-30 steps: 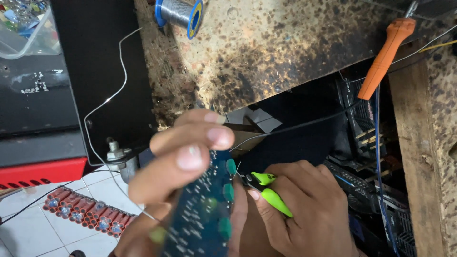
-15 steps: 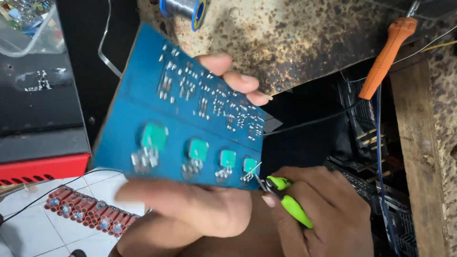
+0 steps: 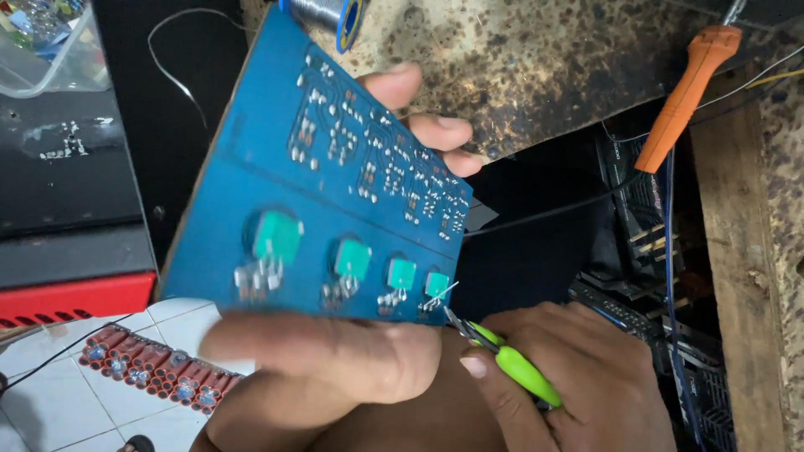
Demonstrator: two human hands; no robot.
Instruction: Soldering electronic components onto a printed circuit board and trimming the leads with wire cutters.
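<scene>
My left hand [image 3: 335, 360] grips a blue circuit board [image 3: 276, 180] by its lower edge, thumb along the bottom and fingertips showing past the far edge. The board's solder side faces me, with several green square pads and silver solder joints. My right hand [image 3: 578, 385] holds green-handled wire cutters [image 3: 511, 364], whose tip sits at the component leads sticking out at the board's lower right corner.
An orange-handled tool [image 3: 687, 96] lies on the stained wooden bench [image 3: 544, 75] at upper right. A solder spool [image 3: 327, 12] sits at top. A black and red case [image 3: 67, 243] is at left, a red battery pack [image 3: 151, 368] on white tiles below.
The board was edge-on a second ago, then turned flat with its solder side toward me. It now fills more of the view, and the cutter tip stays at the lower right leads.
</scene>
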